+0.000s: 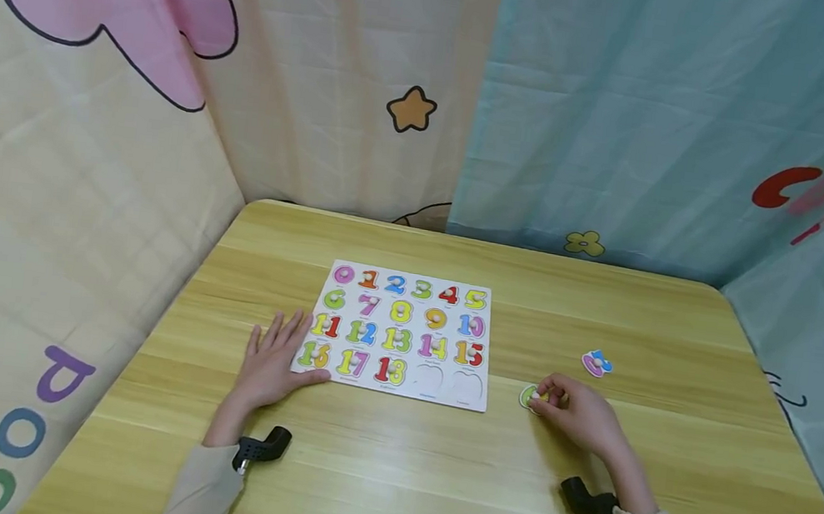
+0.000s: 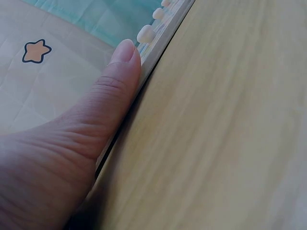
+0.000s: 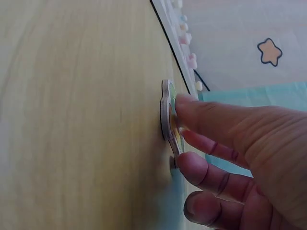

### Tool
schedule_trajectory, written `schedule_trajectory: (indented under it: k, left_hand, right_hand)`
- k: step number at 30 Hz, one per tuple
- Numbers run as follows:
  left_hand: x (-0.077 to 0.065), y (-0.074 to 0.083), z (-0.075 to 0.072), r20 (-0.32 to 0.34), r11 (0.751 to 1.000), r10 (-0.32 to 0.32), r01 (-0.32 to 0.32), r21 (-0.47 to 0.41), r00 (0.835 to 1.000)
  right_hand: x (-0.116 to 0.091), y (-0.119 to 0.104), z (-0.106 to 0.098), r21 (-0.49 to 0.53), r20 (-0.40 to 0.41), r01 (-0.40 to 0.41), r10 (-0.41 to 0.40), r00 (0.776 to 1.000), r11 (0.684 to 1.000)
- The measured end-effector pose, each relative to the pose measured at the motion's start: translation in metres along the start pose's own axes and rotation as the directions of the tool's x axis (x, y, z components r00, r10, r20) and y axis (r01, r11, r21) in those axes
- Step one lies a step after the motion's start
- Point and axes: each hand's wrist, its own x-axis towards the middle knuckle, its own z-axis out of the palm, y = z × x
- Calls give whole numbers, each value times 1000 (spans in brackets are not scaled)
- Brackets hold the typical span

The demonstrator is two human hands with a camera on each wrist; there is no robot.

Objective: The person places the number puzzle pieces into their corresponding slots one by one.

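Observation:
A white number puzzle board (image 1: 447,380) lies on the table, with knobbed, coloured number pieces in rows and two bare recesses at its lower right. My left hand (image 1: 270,368) rests at the board's lower left with fingers spread. In the left wrist view, its thumb (image 2: 112,81) lies along the board's near edge. To the right of the board, my right hand (image 1: 580,413) pinches a green and yellow number puzzle piece (image 1: 527,396) between thumb and fingers. The right wrist view shows this piece (image 3: 165,112) edge-on, close over the wood; the fingers partly hide its face.
A pink and blue puzzle piece (image 1: 598,363) with a knob lies beyond my right hand. The wooden table (image 1: 397,473) reaches back to printed curtains (image 1: 363,151), which also hang at both sides. Each wrist wears a black camera mount (image 1: 586,500).

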Motion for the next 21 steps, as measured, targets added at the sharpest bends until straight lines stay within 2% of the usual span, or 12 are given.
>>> schedule_trajectory:
  k: [6,12,15,21]
  left_hand:
    - [0,0,1,-5,1000,8,-8,3,1000]
    - [0,1,1,9,1000,-3,3,1,1000]
    - [1,1,1,11,1000,-1,1,1,1000]
    - [0,-1,0,8,1000,-4,4,-1,1000]
  right_hand:
    - [9,-4,-7,-63,104,57,-50,993,996]
    - [17,-11,-10,-65,227,161,-142,963,985]
    - [18,-16,-5,-80,232,175,-152,961,981]
    - [27,-36,11,-92,164,153,-136,977,984]
